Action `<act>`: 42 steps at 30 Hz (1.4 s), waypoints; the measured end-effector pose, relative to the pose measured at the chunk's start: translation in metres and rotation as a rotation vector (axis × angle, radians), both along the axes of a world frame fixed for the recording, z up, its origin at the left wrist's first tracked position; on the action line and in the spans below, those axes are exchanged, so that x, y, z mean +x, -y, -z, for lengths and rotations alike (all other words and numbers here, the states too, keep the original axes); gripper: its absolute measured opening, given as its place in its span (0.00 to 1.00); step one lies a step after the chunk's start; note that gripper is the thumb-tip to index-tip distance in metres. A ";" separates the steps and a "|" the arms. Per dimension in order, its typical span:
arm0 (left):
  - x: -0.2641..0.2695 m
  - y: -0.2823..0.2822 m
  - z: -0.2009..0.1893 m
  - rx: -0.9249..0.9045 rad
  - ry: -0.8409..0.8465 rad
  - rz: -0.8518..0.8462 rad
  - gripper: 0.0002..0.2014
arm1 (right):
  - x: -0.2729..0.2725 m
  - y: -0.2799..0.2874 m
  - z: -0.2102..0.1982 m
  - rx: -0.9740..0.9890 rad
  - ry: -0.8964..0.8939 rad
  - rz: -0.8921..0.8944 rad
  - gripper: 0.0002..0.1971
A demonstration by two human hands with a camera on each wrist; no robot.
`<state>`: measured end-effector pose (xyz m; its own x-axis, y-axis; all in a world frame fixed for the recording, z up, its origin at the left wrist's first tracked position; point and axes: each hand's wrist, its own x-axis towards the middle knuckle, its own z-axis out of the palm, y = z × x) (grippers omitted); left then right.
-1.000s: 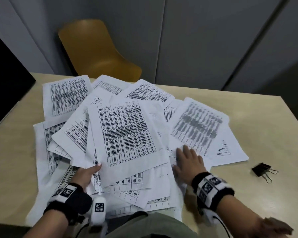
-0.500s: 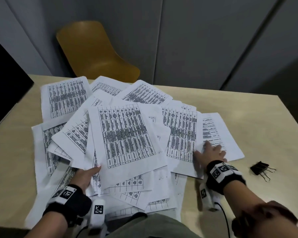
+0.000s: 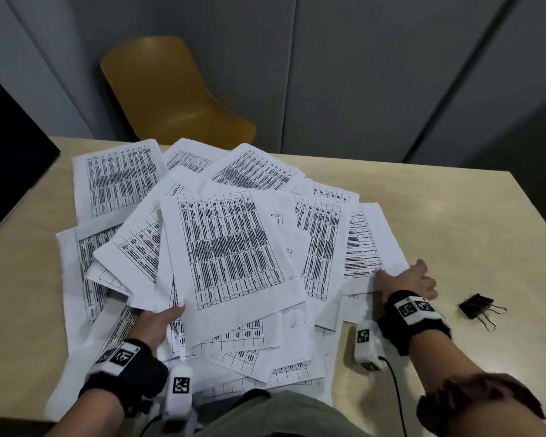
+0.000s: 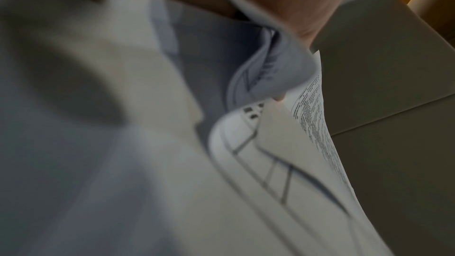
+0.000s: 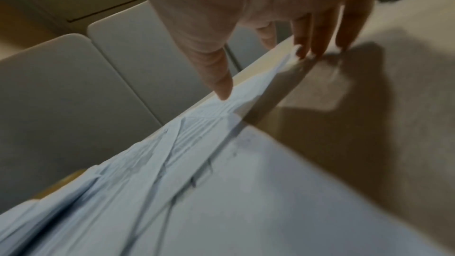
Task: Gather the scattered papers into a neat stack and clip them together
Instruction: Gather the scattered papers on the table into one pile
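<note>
Papers [image 3: 224,247]: printed sheets in a loose overlapping heap, spread over the middle and near side of the desk [image 3: 454,222]; edges out of line, some sheets hanging over the near edge.
Top sheet [image 3: 227,250]: table print facing up, lower corner lifted.
Left hand [image 3: 156,323]: at 7 o'clock of the heap, thumb on top of the sheets and fingers tucked beneath them, holding the lifted corner; the left wrist view shows curled paper round the fingers [image 4: 302,3].
Right hand [image 3: 407,280]: at 4 o'clock of the heap, fingers straight and spread, thumb pressing the outermost sheet, fingertips [image 5: 317,46] at its edge on the desk.
Clip [image 3: 475,305]: black binder clip, at 3 o'clock, near the right hand, apart from the papers.
Chair [image 3: 171,96]: yellow, beyond the desk at 12 o'clock.
</note>
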<state>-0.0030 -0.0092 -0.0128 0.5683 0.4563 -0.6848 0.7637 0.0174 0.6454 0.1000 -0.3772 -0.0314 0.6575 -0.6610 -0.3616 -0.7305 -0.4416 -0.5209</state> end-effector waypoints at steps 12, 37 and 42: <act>0.002 0.003 -0.006 -0.045 0.008 -0.029 0.31 | 0.002 -0.023 0.005 0.394 0.238 0.170 0.16; 0.003 -0.009 0.030 0.013 0.051 -0.067 0.32 | -0.020 -0.081 0.006 0.360 0.190 0.045 0.30; 0.005 -0.011 0.036 -0.003 0.047 -0.083 0.35 | -0.019 -0.095 -0.001 0.193 0.227 -0.152 0.35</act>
